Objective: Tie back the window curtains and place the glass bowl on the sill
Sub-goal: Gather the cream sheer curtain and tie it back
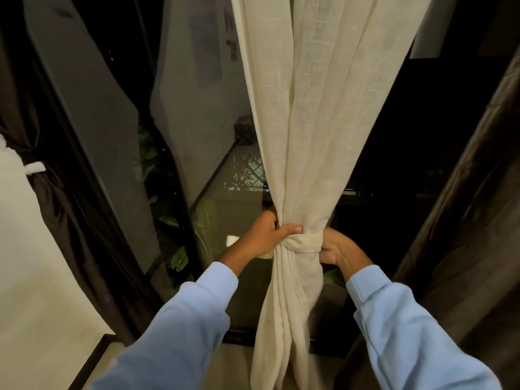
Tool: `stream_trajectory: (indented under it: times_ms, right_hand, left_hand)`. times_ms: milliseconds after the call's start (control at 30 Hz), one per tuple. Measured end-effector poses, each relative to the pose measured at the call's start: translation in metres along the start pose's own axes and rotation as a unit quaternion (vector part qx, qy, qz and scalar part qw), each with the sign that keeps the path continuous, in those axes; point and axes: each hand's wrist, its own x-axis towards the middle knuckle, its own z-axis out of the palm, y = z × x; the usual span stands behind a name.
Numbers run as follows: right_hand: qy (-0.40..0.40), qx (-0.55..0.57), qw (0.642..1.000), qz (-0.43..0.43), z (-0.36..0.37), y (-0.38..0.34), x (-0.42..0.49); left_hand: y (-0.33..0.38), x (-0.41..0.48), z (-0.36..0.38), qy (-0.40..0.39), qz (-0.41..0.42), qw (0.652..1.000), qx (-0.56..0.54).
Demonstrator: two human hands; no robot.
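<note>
while both hands close in at its waist, the cream curtain [309,136] hangs before the window [112,122], bunched tight between them. my left hand [261,237] grips the bunch, thumb laid across the front. my right hand [340,251] pinches the end of the band [302,244] wrapped round it. the cloth looks light, soft and limp, and i judge it would slip loose if i slackened. so the waist is the place to hold, with the band's end kept taut. count: one cream curtain, one band, and two dark drapes. the left drape [56,206] is cinched by one white tie [35,167]; the right drape [464,220] hangs loose. no bowl shows, nor any sill i can be sure of.
</note>
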Motion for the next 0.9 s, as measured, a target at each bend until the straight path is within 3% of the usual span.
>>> stream_trajectory:
  times_ms: [167, 233, 300, 400, 467, 500, 567, 633, 733, 800, 900]
  right_hand:
    - [-0.028, 0.01, 1.0, -0.009, -0.003, 0.004, -0.003]
    - [0.0, -0.078, 0.996, -0.042, -0.001, 0.002, -0.002]
    - [0.11, -0.138, 0.973, -0.149, 0.0, 0.009, 0.0]
    - [0.25, -0.114, 0.883, -0.381, 0.004, 0.038, -0.015]
    - [0.221, -0.129, 0.846, -0.468, 0.01, 0.064, -0.028]
    - [0.183, -0.149, 0.846, -0.478, 0.014, 0.076, -0.033]
    - [0.13, -0.204, 0.857, -0.456, 0.027, 0.095, -0.039]
    - [0.129, -0.206, 0.871, -0.427, 0.039, 0.105, -0.041]
    - [0.139, -0.08, 0.922, -0.352, 0.052, 0.102, -0.049]
    - [0.112, 0.048, 0.961, -0.25, 0.057, 0.096, -0.055]
    - [0.095, 0.121, 0.97, -0.187, 0.057, 0.091, -0.061]
  left_hand:
    - [0.008, 0.007, -0.007, -0.027, 0.006, 0.997, 0.067]
    - [0.013, 0.01, -0.01, -0.013, 0.01, 0.995, 0.102]
    - [0.017, 0.012, -0.01, -0.002, 0.012, 0.991, 0.136]
    - [0.023, 0.016, -0.009, 0.001, 0.005, 0.987, 0.162]
    - [0.027, 0.018, -0.008, -0.009, 0.004, 0.984, 0.179]
    - [0.029, 0.02, -0.007, -0.015, 0.005, 0.982, 0.187]
    - [0.033, 0.021, -0.005, -0.019, 0.0, 0.979, 0.204]
    - [0.036, 0.021, -0.002, -0.012, -0.005, 0.973, 0.23]
    - [0.041, 0.019, 0.001, 0.004, 0.001, 0.967, 0.254]
    - [0.043, 0.018, 0.001, 0.005, 0.005, 0.967, 0.254]
    - [0.045, 0.015, 0.001, 0.008, -0.002, 0.968, 0.249]
